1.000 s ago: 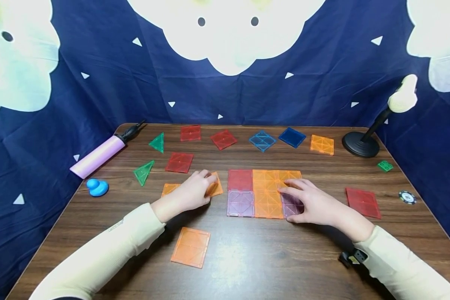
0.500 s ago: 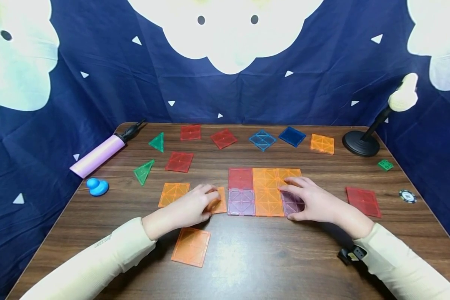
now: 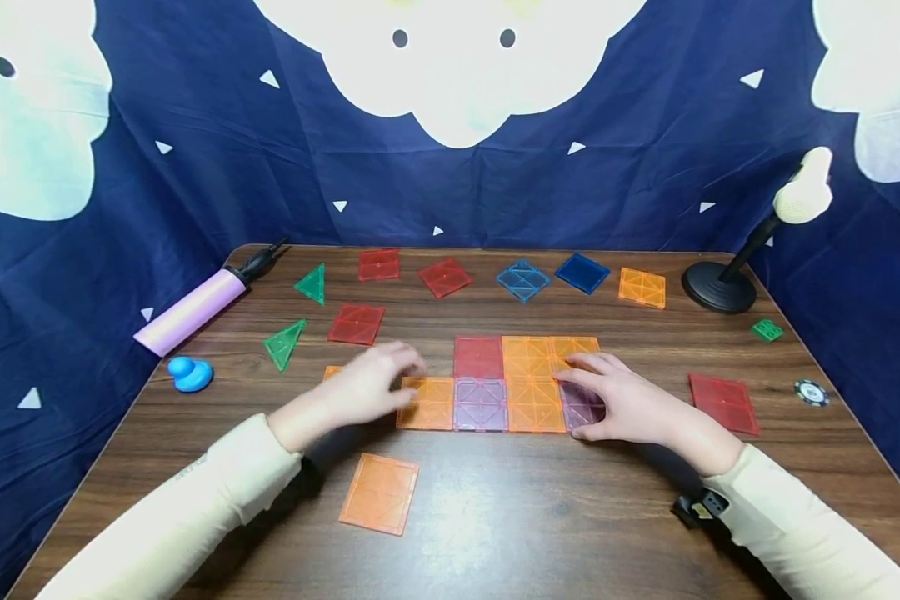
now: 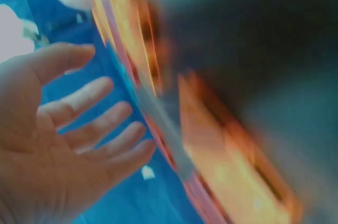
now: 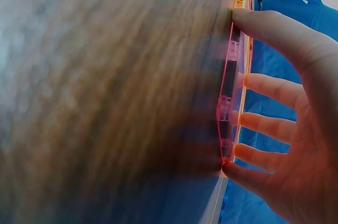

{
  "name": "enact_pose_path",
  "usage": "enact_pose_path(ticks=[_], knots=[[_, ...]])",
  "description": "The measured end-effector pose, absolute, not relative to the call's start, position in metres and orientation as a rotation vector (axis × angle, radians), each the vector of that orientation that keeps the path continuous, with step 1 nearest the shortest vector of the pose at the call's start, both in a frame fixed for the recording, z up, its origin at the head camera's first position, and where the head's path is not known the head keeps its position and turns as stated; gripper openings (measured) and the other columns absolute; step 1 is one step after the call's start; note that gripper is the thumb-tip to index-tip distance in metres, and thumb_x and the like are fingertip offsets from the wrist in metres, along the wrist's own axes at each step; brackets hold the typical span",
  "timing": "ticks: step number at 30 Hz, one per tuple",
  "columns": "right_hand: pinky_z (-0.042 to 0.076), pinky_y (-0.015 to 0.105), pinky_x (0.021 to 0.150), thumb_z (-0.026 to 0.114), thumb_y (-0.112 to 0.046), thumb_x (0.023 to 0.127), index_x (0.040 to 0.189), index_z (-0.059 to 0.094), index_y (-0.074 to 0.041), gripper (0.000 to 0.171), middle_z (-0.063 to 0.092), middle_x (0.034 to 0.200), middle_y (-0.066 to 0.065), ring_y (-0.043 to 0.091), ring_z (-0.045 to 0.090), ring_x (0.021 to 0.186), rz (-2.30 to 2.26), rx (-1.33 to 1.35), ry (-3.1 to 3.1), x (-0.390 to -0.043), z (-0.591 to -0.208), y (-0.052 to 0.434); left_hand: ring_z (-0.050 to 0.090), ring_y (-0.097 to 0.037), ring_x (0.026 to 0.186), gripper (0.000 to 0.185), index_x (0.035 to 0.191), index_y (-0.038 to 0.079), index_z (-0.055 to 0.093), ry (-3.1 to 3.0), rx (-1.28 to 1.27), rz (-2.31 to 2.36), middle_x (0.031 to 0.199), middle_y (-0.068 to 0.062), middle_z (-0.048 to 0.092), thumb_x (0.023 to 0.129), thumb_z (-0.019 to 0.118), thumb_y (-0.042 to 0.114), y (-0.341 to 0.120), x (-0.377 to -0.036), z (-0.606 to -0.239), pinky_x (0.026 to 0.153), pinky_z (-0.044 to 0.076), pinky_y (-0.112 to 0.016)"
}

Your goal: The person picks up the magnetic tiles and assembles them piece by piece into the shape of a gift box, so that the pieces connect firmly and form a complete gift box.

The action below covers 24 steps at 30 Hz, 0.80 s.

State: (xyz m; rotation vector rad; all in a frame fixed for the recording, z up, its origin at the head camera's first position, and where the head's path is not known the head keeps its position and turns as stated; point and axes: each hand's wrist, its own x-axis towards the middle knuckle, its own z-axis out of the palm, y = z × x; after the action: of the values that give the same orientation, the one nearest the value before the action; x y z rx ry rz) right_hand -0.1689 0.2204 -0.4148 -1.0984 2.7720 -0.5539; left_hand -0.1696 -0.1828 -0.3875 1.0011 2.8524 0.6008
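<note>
Bare of any tile, my left hand (image 3: pixel 367 379) hovers just left of an orange magnetic tile (image 3: pixel 429 404), its fingers loosely spread. That tile lies flush against a purple tile (image 3: pixel 481 406) at the near left of a flat block of tiles. The block also has a red tile (image 3: pixel 478 357) and several orange tiles (image 3: pixel 528 358). My right hand (image 3: pixel 630 400) rests its fingertips on the purple tile (image 3: pixel 583 407) at the near right end; in the right wrist view the thumb touches its edge. Another orange tile (image 3: pixel 332 372) is mostly hidden behind my left hand.
A loose orange tile (image 3: pixel 379 493) lies nearer me. Red tiles (image 3: pixel 356 322), blue tiles (image 3: pixel 582 273) and green triangles (image 3: pixel 285 343) are scattered behind. A pump (image 3: pixel 195 310) and blue duck (image 3: pixel 190 374) stand left; a microphone stand (image 3: pixel 720 287), red tile (image 3: pixel 722 403) and chip (image 3: pixel 812 392) sit right.
My left hand brought the orange tile nearer me and rightward against the purple one, then let go and drew back up and left. The right hand stayed in place.
</note>
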Motion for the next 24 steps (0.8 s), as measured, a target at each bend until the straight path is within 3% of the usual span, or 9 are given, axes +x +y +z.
enact_pose_path(ticks=[7, 14, 24], knots=[[0.036, 0.067, 0.106, 0.088, -0.036, 0.078, 0.144, 0.059, -0.015, 0.075, 0.048, 0.148, 0.022, 0.048, 0.04, 0.135, -0.561, -1.106, 2.772, -0.169, -0.415, 0.22, 0.059, -0.037, 0.107, 0.042, 0.128, -0.002, 0.063, 2.97, 0.576, 0.488, 0.124, -0.022, 0.062, 0.091, 0.075, 0.014, -0.23, -0.223, -0.378, 0.091, 0.05, -0.052], [0.04, 0.066, 0.104, 0.089, -0.036, 0.078, 0.143, 0.059, -0.014, 0.075, 0.049, 0.146, 0.022, 0.047, 0.041, 0.134, -0.57, -1.108, 2.773, -0.169, -0.415, 0.221, 0.054, -0.042, 0.115, 0.048, 0.13, -0.001, 0.063, 2.848, 0.6, 0.462, 0.138, -0.027, 0.052, 0.086, 0.078, 0.007, -0.251, -0.25, -0.386, 0.099, 0.048, -0.056], [0.037, 0.068, 0.105, 0.088, -0.037, 0.079, 0.144, 0.059, -0.015, 0.075, 0.048, 0.147, 0.022, 0.048, 0.04, 0.135, -0.567, -1.09, 2.754, -0.17, -0.411, 0.22, 0.055, -0.04, 0.127, 0.039, 0.126, -0.002, 0.068, 2.866, 0.805, 0.403, 0.135, -0.023, 0.06, 0.089, 0.077, 0.008, -0.216, -0.238, -0.391, 0.106, 0.044, -0.051]])
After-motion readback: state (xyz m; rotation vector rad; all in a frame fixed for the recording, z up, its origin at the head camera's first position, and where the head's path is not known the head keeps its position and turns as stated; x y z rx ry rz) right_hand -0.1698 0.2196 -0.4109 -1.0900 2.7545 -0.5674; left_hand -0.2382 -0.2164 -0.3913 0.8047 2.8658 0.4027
